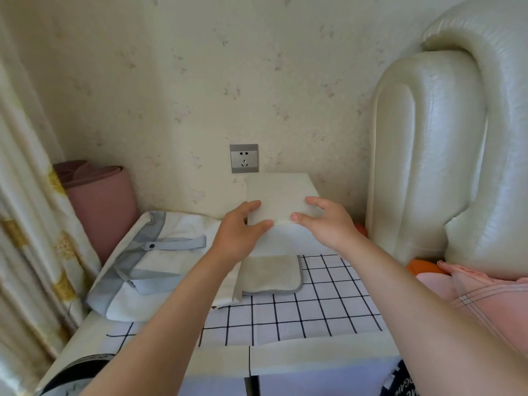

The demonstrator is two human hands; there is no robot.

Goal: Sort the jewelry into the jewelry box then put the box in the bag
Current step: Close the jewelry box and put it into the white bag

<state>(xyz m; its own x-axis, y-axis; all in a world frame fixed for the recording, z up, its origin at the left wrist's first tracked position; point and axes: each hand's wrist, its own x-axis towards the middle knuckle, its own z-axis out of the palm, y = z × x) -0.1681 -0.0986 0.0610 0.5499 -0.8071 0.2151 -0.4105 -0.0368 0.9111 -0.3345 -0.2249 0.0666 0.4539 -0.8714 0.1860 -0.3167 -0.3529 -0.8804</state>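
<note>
Both sets of fingers [253, 205] clasped the white jewelry box [281, 190] at the table's [328, 304] twelve o'clock, I saw remotely; the bag [160, 252] lay at its eight o'clock, nearer the left hand [238, 232] than the right hand [324, 224].

Blurred, perhaps unreadable lettering on dark fabric [401, 381]

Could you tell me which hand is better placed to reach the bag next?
Probably left: the left hand holds the white box on the side nearest the bag; the right hand holds its far side.
</note>
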